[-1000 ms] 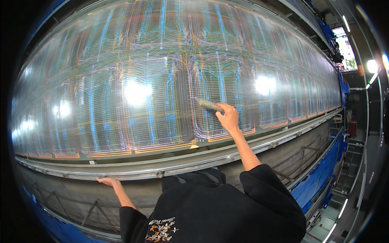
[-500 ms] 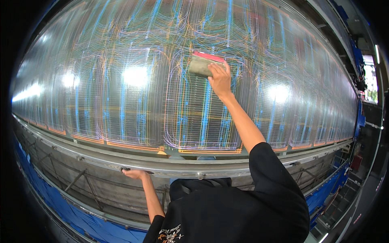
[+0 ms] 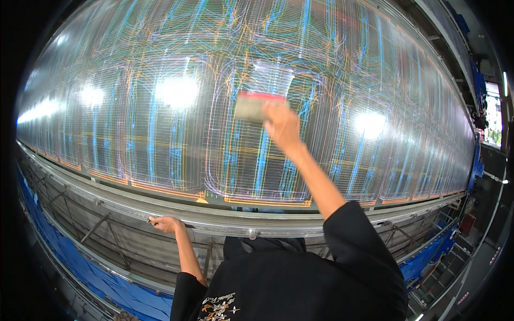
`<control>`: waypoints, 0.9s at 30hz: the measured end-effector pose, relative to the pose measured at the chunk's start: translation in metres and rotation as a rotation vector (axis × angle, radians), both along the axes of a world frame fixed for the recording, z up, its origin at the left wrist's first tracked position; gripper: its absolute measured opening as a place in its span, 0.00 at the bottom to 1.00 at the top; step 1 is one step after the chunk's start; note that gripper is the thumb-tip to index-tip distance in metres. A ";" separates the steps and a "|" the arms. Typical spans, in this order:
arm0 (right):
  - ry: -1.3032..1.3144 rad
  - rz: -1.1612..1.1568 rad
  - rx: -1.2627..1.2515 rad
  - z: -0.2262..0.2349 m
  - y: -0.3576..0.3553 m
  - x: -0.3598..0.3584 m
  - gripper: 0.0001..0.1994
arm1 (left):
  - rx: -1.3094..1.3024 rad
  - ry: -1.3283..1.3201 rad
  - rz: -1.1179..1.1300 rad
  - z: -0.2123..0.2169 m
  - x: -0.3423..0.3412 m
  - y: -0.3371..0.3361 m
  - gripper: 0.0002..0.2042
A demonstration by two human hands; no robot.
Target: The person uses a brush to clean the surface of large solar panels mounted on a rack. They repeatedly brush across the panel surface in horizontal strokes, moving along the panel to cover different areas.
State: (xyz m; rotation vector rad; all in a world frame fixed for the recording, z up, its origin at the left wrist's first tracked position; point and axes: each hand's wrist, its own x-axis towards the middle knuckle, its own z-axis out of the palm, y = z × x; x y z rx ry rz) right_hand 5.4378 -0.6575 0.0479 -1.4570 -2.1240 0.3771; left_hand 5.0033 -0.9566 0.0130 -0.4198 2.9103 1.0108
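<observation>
My right hand (image 3: 282,127) is closed on the right end of a flat beige-grey scraper (image 3: 249,109), whose far edge is red. The scraper lies against a wide glossy sheet (image 3: 176,142) covered with fine blue, orange and purple lines. A pale, lighter patch (image 3: 273,75) shows on the sheet just beyond it. Motion blurs the scraper and my right fingers a little. At the lower left my left hand (image 3: 167,223) is closed around a small dark knob (image 3: 153,221) at the metal rail (image 3: 214,227) along the sheet's near side.
Several bright lamp reflections (image 3: 178,92) lie on the sheet. Below the rail run a metal frame and blue sheeting (image 3: 69,235). Another small knob (image 3: 252,234) sits on the rail in front of me. Machine parts (image 3: 479,101) stand at the far right.
My right hand has drawn the scraper toward me and slightly left, and the pale patch has appeared behind it. My left hand stays at the rail, its fingers more curled.
</observation>
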 end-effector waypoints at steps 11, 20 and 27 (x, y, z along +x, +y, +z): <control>-0.049 -0.293 -0.179 0.063 0.080 0.061 0.18 | 0.015 0.037 -0.058 0.023 0.028 0.030 0.40; -0.098 -0.003 -0.053 0.011 -0.054 0.027 0.18 | -0.078 -0.034 0.025 0.010 0.009 0.012 0.43; 0.023 -0.124 -0.021 0.057 0.110 0.023 0.18 | -0.023 -0.019 -0.029 0.015 0.009 0.014 0.41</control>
